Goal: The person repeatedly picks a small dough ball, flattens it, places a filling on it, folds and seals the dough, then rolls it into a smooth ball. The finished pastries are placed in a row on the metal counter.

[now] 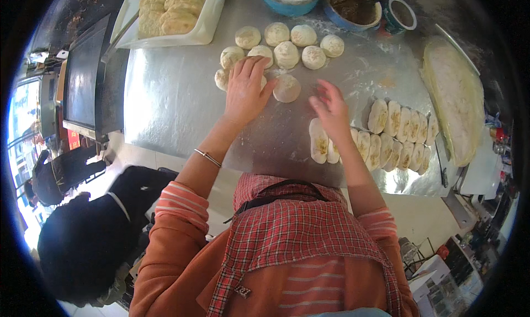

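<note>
My left hand lies over the left side of a group of floured dough balls on a metal work table. Its fingertips reach a ball in the middle row, and the thumb is against or very near a smooth dough ball at the front. The palm partly covers another ball, so its grip is hidden. To the right, my right hand is slightly blurred, fingers apart and nothing visible in them. Below it are two rows of flattened oblong dough pieces with brownish smears; the wrist hides some.
At the back stand a white plastic bin of flatbreads, a blue tub, a bowl of brown paste and a small cup. Plastic-covered dough lies right, near a knife. A person in black is at left.
</note>
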A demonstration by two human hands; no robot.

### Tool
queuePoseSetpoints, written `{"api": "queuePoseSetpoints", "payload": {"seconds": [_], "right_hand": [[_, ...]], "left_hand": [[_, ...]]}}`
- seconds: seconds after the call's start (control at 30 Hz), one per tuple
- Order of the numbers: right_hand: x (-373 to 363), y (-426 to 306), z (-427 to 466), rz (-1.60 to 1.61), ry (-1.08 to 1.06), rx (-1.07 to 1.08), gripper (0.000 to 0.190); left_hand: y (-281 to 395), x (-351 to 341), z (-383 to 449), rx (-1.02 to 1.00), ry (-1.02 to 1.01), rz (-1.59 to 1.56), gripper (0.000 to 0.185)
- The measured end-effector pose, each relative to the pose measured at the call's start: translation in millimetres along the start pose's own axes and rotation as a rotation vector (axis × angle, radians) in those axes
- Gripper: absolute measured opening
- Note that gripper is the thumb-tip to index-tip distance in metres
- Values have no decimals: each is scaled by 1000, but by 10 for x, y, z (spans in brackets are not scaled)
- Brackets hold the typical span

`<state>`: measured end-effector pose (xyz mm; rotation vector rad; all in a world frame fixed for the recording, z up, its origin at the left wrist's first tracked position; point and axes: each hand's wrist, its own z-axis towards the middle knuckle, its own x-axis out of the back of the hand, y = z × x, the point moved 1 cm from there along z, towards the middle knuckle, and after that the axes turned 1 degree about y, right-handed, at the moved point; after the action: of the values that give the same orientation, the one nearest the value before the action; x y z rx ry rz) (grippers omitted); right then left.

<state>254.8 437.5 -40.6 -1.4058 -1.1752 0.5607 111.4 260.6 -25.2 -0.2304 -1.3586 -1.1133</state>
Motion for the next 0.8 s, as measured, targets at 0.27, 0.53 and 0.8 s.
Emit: {"api": "queuePoseSetpoints", "payload": {"seconds": [0.27, 0.53, 0.8], "right_hand": [[-773, 44, 258, -653, -22, 527, 71], [-1040, 20, 323, -784, 136, 550, 63], [-931, -53, 209, -849, -51, 507, 71]], "left_hand": [[-304, -155, -315, -34, -103, 135, 65], [-295, -307, -365, 108, -32, 179, 65], [-266, -218, -269, 136, -144, 181, 67]]}}
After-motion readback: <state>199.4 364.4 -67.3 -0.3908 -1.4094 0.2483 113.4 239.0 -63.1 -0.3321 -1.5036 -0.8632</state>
